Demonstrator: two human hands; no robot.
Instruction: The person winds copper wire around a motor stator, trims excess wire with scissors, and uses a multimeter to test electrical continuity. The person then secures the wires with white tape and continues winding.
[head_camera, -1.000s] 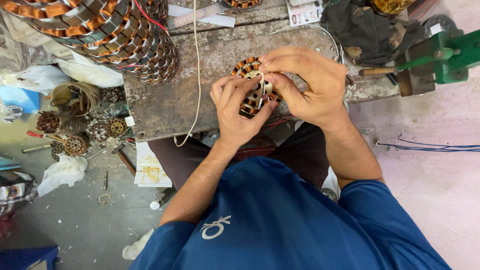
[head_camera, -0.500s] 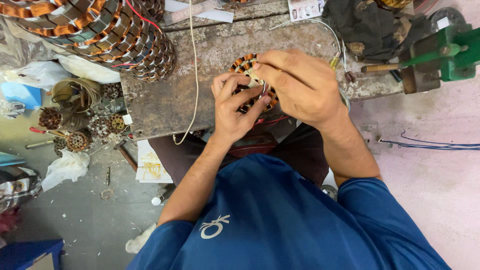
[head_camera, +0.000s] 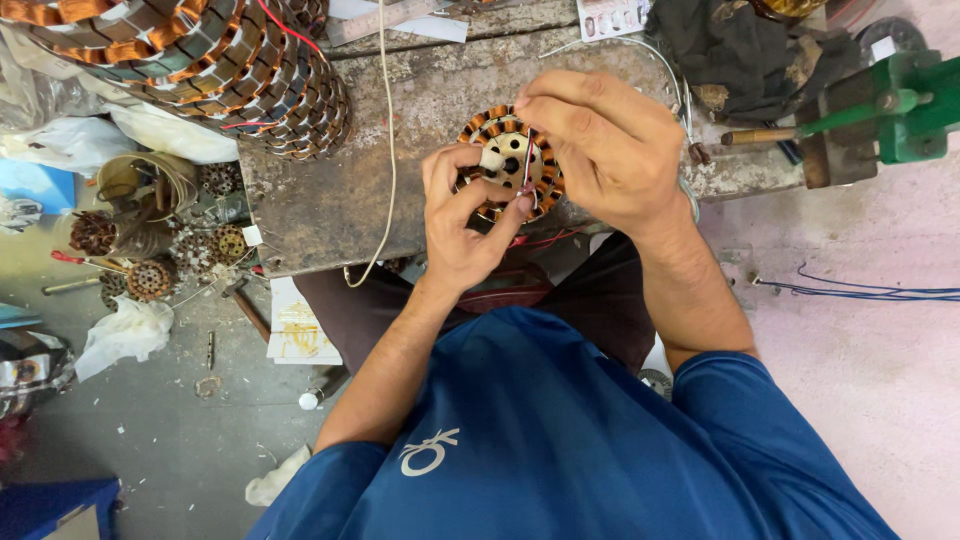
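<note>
A round stator (head_camera: 503, 157) with copper-wound coils around a pale hub sits between both hands over the stained workbench (head_camera: 340, 190). My left hand (head_camera: 462, 222) cups its lower left rim, thumb and fingers on the coils. My right hand (head_camera: 600, 145) covers its right side, and its fingertips pinch a thin red and white wire (head_camera: 527, 165) over the hub.
A stack of larger copper-wound stators (head_camera: 200, 60) lies at the bench's upper left. Small stators and coils (head_camera: 150, 250) litter the floor at left, with white rags (head_camera: 125, 330). A green vise (head_camera: 890, 110) is clamped at right. Blue wires (head_camera: 860, 292) run across the pink floor.
The view has shifted slightly. My right hand has moved onto the stator's right side and now pinches the thin wire over the hub; my left hand keeps its hold.
</note>
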